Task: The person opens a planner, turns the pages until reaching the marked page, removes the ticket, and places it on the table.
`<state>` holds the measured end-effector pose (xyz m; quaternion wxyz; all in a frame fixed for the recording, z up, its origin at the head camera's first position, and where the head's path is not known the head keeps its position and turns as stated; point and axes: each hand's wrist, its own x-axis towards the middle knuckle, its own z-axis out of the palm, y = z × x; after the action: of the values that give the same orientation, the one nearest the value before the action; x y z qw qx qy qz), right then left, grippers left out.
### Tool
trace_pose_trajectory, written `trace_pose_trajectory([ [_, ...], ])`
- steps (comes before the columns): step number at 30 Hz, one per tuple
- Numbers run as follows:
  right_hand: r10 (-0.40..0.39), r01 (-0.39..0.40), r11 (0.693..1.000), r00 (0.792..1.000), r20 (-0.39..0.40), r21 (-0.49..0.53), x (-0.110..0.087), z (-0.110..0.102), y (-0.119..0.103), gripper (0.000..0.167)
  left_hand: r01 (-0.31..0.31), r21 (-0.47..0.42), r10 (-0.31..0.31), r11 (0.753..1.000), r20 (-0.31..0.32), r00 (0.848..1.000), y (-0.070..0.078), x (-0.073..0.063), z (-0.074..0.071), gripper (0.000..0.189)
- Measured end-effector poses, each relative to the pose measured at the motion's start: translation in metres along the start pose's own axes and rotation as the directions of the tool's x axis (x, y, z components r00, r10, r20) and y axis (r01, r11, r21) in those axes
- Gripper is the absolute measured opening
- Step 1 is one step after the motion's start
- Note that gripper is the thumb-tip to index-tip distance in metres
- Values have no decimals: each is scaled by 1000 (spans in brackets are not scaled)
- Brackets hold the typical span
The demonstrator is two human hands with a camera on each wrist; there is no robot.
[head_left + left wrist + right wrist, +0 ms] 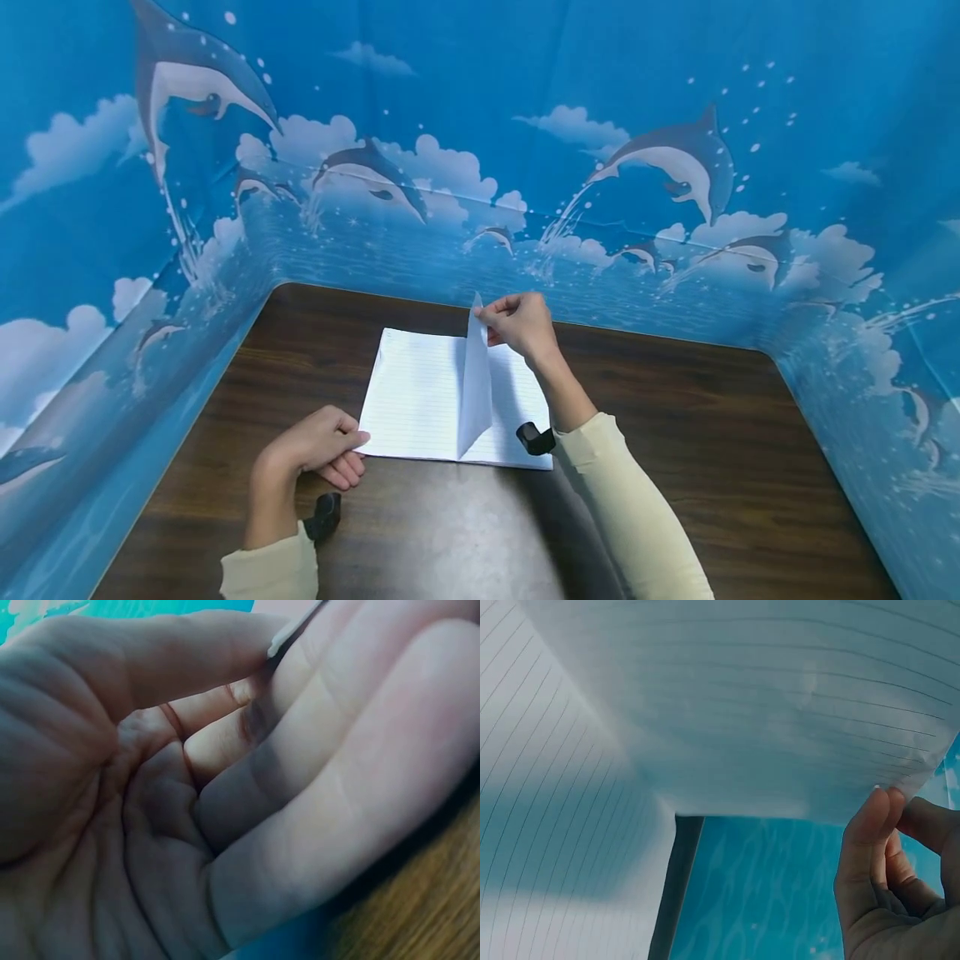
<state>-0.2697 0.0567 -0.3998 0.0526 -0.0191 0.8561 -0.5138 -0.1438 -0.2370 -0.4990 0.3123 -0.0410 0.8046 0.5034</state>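
An open lined notebook [412, 392] lies on the table, one page [476, 392] standing up from its middle fold. My right hand [519, 323] pinches that page by its upper outer corner. In the right wrist view thumb and fingers of the right hand [907, 877] grip the corner of the raised sheet [765, 712]. At the notebook's lower left corner, my left hand [322, 446] holds the edge with the thumb on top and fingers underneath. The left wrist view shows the left hand [225, 765] close up, a sliver of the notebook's edge [289, 637] between thumb and fingers.
The dark wooden table [675, 433] extends on both sides of the notebook. A blue curtain with dolphins [480, 208] encloses its back and sides. Each wrist bears a black camera, such as the right wrist camera [534, 438].
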Motion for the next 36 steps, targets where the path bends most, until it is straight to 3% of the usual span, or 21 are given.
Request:
trace_pose_trajectory([
  [9,4,-7,998,999,42,63,5,23,-11,20,-16,30,15,999,18,1000,2,1,-2,23],
  [20,31,-47,990,992,121,133,11,71,-14,21,-37,9,37,999,26,999,-5,-1,1,21],
  [30,48,-55,992,997,59,117,16,109,-8,14,-54,-9,55,998,31,998,-2,0,1,23],
  [36,87,-88,996,995,44,21,17,134,-4,16,-30,-24,30,999,24,999,0,-3,3,24],
])
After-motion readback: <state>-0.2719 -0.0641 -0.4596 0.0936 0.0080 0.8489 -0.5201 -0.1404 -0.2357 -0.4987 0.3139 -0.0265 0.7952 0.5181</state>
